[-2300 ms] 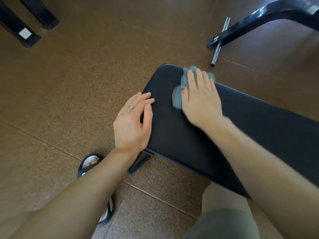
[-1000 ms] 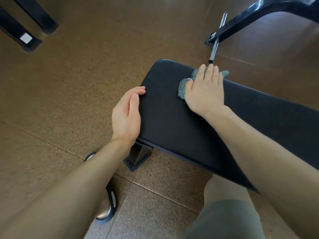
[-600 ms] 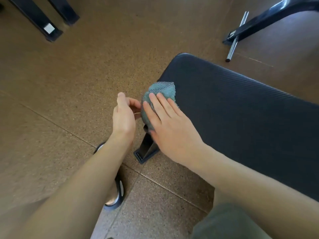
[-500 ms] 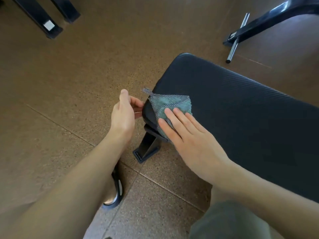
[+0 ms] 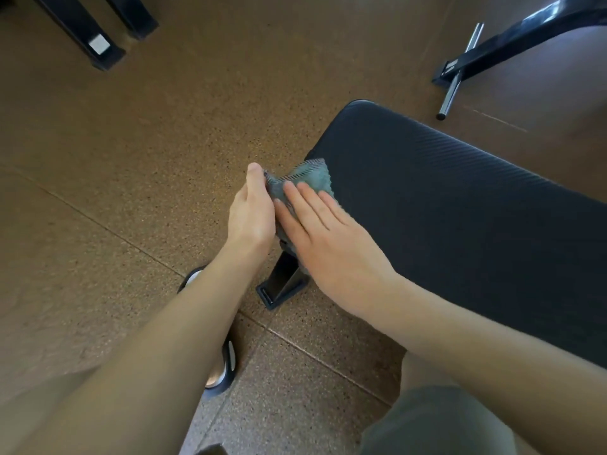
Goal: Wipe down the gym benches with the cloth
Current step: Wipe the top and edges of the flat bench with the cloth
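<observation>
A black padded gym bench runs from the centre to the right edge. A grey-green cloth lies over its near left corner. My right hand presses flat on the cloth with straight fingers, at the bench's end edge. My left hand is beside the bench end, thumb up, and seems to pinch the cloth's left edge; its fingers are hidden behind the palm.
The bench's black foot stands on the brown speckled floor under my hands. My sandalled foot is near it. A steel bar and a black machine frame lie at the top right, black equipment feet at the top left.
My right hand swept the cloth from the bench's top surface to its near left corner. My left hand left the bench edge and closed in on the cloth's edge.
</observation>
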{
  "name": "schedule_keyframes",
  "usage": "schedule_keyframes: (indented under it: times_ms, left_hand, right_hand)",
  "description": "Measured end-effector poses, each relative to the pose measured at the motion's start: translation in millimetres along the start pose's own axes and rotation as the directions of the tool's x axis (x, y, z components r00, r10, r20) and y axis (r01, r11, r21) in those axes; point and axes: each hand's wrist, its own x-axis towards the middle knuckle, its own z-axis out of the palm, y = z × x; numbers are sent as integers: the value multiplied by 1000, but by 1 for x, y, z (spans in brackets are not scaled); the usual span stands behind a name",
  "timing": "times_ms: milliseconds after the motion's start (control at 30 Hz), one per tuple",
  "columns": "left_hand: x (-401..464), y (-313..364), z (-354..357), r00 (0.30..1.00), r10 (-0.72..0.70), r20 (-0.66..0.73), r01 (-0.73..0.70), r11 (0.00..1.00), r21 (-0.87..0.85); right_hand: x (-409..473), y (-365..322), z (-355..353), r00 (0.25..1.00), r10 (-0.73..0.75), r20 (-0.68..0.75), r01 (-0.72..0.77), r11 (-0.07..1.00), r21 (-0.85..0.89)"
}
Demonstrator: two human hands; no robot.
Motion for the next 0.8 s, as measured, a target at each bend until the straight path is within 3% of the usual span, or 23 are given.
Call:
schedule_keyframes:
  times_ms: [200,333,467,667,800]
  left_hand:
    - [8,-3,3,999,30,29,-30,999,16]
    - [12,-8,1,998,-22,55,25,998,-61]
    - [12,-5,8,994,-103,-25,99,985,-140]
    - [6,3,21,999,-36,-32,36,999,-19]
    - [2,6,25,999,8,-37,-5,996,87]
  right_hand:
    - [-96,33,12,999,-20,41,19,1000,15]
    - [-30,33,4,995,-99,25,97,992,79]
    - [46,37,3,995,-91,-40,98,972,213]
    - [75,86,6,995,89,-46,-70,947,313]
    - [34,134,17,945,325,42,-321,891,321]
